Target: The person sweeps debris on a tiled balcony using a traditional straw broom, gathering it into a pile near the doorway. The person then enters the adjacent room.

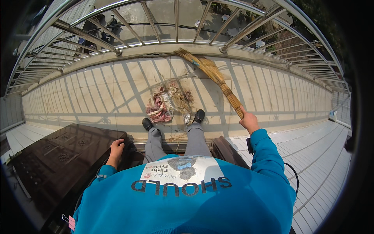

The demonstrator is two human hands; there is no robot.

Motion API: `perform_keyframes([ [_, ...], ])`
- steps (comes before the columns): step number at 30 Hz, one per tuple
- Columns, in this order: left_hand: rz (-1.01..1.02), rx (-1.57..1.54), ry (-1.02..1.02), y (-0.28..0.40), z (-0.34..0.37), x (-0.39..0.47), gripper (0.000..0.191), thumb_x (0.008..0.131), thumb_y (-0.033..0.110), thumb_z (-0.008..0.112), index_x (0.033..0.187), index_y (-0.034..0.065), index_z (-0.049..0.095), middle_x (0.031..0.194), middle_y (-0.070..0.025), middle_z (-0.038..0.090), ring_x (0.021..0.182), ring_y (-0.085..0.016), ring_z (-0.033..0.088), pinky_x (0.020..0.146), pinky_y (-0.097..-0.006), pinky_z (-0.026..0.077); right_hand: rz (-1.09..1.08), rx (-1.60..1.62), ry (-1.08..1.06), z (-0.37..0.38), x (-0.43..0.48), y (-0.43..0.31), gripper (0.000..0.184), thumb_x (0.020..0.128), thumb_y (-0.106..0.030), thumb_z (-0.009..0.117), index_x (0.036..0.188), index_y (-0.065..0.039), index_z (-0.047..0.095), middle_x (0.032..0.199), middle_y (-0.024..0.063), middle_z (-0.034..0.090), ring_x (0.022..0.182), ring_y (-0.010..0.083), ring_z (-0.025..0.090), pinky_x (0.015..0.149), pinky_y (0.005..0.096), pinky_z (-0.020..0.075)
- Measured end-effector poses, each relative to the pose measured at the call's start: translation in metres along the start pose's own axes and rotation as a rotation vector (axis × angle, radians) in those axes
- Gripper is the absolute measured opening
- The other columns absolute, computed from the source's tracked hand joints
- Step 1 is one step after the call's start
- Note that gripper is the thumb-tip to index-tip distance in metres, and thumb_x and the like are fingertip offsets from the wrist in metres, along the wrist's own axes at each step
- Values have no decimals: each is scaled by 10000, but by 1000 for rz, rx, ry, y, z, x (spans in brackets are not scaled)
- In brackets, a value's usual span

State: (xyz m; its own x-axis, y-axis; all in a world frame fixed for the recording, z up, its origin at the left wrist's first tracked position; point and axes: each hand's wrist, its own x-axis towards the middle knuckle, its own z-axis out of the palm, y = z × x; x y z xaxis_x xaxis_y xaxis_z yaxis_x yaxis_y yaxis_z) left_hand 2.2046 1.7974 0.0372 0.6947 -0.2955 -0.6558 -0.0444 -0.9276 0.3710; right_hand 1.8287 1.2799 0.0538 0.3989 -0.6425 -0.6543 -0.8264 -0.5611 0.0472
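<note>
My right hand [249, 121] grips the handle end of a straw broom [218, 78]. The broom slants up and to the left, its bristle tips against the low ledge under the railing. Close to the edge of a dark carved door [84, 143] is my left hand [116, 152], its fingers bent; whether it grips the door edge, I cannot tell. In front of my feet, a heap of crumpled pinkish-red and white material [159, 106] lies on the tiles, mixed with dry straw-like debris [181, 99]. Loose bits of straw are scattered around it.
A stainless-steel railing [176, 23] curves around the tiled balcony floor [263, 87], above a drop to a yard. My shoes [199, 116] stand just beyond the door sill [172, 146], beside the heap. White-tiled wall [309, 152] runs along the right.
</note>
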Motion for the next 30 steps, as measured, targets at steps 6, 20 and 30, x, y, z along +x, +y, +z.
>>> perform_keyframes([
  [6, 55, -18, -12, 9, 5, 10, 309, 723, 183, 547, 1004, 76, 622, 1048, -162, 568, 1021, -300, 506, 903, -365, 388, -80, 13, -88, -4, -46, 6, 742, 624, -169, 629, 1292, -317, 342, 769, 163, 603, 756, 323, 589, 674, 412, 478],
  [20, -51, -161, 74, -55, 5, -17, 301, 738, 182, 546, 1017, 88, 611, 1063, -129, 556, 1039, -286, 478, 919, -360, 363, -517, -239, 133, -98, 12, -156, 697, 658, -127, 594, 1263, -379, 356, 743, 157, 551, 636, 301, 583, 578, 389, 480],
  [30, -389, -253, 124, -143, -16, -86, 313, 742, 167, 552, 1044, 107, 607, 1126, -133, 518, 1088, -276, 454, 935, -354, 364, -553, -223, 141, -17, 93, -333, 598, 713, -78, 542, 1245, -313, 404, 761, 120, 601, 718, 286, 598, 607, 394, 483],
])
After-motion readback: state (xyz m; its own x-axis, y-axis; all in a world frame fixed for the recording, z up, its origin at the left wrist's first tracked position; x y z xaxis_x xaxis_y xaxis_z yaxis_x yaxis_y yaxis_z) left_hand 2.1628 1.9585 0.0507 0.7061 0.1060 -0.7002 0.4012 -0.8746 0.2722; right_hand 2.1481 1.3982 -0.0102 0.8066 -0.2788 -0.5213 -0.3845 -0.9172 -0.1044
